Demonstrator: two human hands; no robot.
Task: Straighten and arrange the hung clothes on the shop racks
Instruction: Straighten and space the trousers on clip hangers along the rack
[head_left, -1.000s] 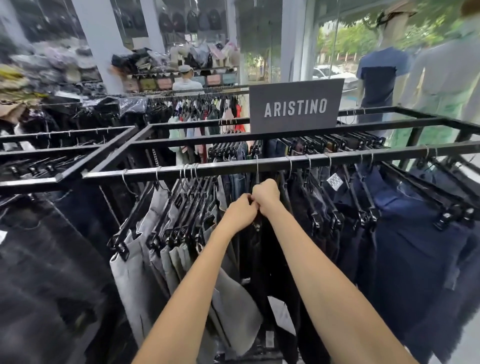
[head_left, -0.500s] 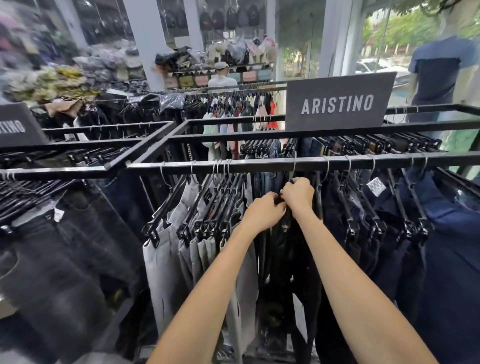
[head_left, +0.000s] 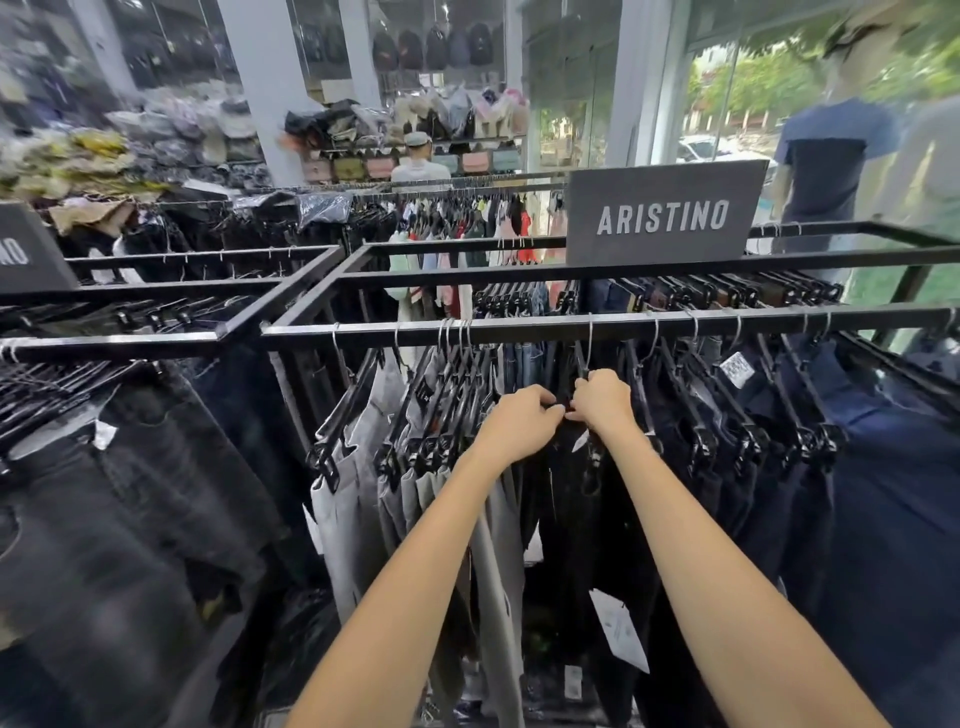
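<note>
Item: black trousers (head_left: 571, 519), mid rail (head_left: 519, 330). Soft, light, I judge; best held at the waistband. My left grip (head_left: 519, 422) and right grip (head_left: 602, 400) both pinch its top.

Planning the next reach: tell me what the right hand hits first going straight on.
The right hand grips a black hanger; pushed on, it would probably meet the front rail, though depth is unclear.

"ARISTINO" on rack sign (head_left: 662, 214)
</note>
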